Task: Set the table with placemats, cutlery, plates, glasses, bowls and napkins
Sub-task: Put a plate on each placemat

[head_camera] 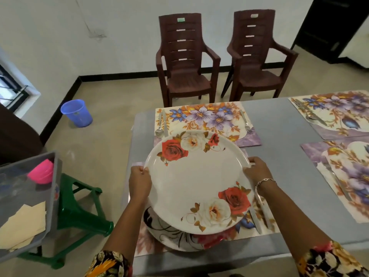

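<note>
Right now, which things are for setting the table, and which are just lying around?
For the job: rose plate held by the left hand and right hand, other plates under it, flowery placemats, spoon, fork, pink bowl and napkins in the grey tub.
Just lying about: blue bucket, brown chairs, green stool.

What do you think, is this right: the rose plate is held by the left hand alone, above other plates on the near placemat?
Not quite: the head view shows both hands holding the rose plate, the left hand on its left rim and the right hand on its right rim. It is above other plates on the near placemat.
</note>
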`<state>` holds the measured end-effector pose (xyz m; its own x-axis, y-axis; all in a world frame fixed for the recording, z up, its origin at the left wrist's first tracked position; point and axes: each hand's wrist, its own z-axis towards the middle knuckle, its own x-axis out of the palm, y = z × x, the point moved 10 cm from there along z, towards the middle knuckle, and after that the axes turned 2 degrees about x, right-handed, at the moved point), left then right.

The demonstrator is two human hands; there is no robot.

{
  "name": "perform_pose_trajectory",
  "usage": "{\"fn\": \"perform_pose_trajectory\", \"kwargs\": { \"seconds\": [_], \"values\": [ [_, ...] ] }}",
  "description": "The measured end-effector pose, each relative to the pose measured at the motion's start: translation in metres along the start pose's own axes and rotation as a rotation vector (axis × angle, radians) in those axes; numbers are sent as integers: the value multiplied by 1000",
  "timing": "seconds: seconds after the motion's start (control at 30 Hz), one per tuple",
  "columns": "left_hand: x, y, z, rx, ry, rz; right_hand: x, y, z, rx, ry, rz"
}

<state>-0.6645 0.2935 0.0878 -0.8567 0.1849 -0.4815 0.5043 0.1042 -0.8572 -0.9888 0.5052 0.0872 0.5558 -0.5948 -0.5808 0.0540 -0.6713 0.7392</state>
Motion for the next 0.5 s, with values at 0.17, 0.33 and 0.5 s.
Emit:
{"fn": "perform_pose_trajectory", "kwargs": {
  "seconds": [0.17, 0.33, 0.5],
  "values": [
    [46, -34, -19, 24, 34, -65, -46, -35, 2, 75, -37, 209],
    [116, -67, -52, 62, 93, -89, -112, -82, 13, 131, -39, 327],
    [194, -98, -109, 43, 105, -114, -202, -127, 28, 114, -100, 317]
  ]
}}
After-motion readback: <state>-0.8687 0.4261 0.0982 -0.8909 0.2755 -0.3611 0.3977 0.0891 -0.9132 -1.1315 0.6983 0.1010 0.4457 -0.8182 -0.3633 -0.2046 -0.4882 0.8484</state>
